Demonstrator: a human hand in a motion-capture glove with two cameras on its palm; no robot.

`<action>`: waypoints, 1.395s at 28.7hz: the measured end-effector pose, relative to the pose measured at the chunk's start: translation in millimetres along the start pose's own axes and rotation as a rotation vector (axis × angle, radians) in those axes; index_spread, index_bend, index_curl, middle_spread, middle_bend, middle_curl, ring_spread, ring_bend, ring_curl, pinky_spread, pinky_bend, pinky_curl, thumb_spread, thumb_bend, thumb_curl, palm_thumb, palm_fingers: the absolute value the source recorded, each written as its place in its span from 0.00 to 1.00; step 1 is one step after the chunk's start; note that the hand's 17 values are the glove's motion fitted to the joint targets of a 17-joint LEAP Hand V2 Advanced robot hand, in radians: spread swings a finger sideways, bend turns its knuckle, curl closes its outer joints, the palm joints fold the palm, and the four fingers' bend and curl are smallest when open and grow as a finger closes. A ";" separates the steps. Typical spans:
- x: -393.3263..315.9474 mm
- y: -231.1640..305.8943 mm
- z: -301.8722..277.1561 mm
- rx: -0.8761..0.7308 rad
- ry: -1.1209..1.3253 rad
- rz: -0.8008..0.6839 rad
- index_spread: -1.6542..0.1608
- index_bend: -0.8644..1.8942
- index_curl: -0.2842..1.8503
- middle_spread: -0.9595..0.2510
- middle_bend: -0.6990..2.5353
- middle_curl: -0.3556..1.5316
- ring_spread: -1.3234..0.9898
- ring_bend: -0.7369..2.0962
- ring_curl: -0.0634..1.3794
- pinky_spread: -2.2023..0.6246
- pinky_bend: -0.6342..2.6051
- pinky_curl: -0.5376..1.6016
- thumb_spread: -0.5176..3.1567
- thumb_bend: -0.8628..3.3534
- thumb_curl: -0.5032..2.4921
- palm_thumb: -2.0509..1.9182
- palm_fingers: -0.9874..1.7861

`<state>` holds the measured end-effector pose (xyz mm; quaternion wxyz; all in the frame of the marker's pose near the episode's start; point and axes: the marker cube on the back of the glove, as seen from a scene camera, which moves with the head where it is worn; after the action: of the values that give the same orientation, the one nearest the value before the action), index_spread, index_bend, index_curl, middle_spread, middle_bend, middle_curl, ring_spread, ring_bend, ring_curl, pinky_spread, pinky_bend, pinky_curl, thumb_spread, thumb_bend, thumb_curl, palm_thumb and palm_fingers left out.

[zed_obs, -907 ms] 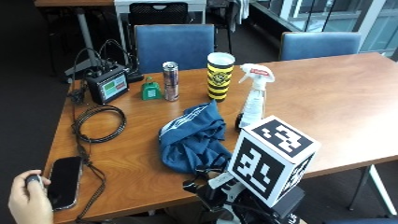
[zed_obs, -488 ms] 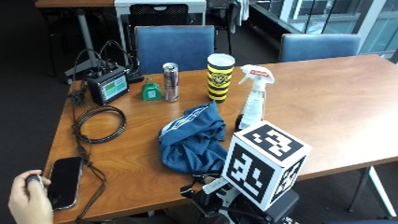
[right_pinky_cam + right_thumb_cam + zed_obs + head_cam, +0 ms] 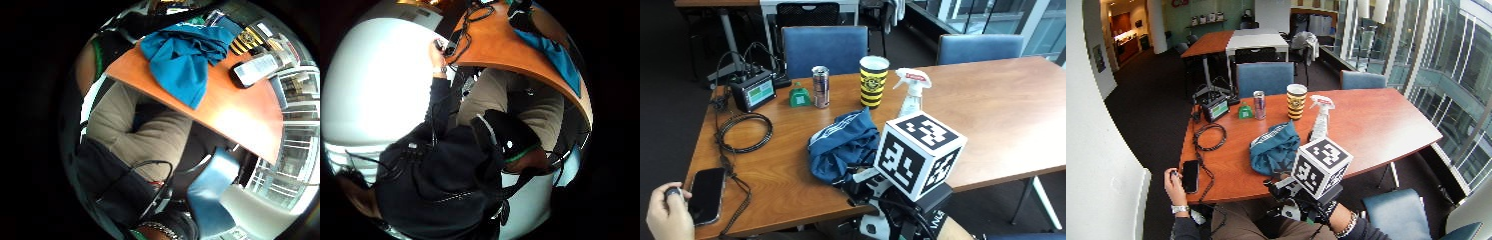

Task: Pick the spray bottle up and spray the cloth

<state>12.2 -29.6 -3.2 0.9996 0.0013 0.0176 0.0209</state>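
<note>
- blue cloth (image 3: pixel 843 145) is bunched on the surface (image 3: pixel 1013 100) between hand (image 3: pixel 896 227) and spray bottle (image 3: pixel 913 92); a low reach could drag it
- bottle: clear body, white trigger head, upright, beyond the hand, can (image 3: pixel 820 86) and cup (image 3: pixel 873 74) near, easy to knock
- hand at the surface edge, holds nothing; can't tell finger state

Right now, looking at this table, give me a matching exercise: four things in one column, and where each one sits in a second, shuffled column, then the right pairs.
Things:
1. spray bottle
2. blue cloth
3. phone
4. coiled black cable

Places:
A. at the table's near edge, beside the bare hand
B. in front of the small screen device
C. upright, next to the yellow and black cup
D. crumpled mid-table, just ahead of the gloved right hand

Pairs: 1-C, 2-D, 3-A, 4-B
</note>
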 end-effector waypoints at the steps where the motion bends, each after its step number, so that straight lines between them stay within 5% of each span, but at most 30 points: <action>1: 3.0 -3.1 -1.1 0.001 0.002 0.009 0.68 0.40 0.27 0.77 0.27 0.30 0.57 0.36 0.20 0.86 0.28 0.37 0.43 0.23 0.23 0.64 0.55; 22: 128.6 -94.3 -91.0 0.283 0.125 0.276 0.69 0.39 0.30 0.75 0.28 0.34 0.56 0.35 0.23 0.86 0.24 0.38 0.45 0.23 0.27 0.71 0.60; 32: 197.6 -96.4 -102.0 0.498 0.193 0.502 0.70 0.35 0.28 0.69 0.28 0.36 0.52 0.39 0.27 0.84 0.26 0.38 0.43 0.23 0.30 0.74 0.63; 40: 225.5 -98.9 -90.9 0.635 -0.037 0.614 0.70 0.34 0.26 0.65 0.29 0.37 0.51 0.41 0.30 0.81 0.27 0.40 0.41 0.22 0.31 0.75 0.65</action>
<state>238.3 -118.7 -102.3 0.8973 0.3139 0.0041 0.3103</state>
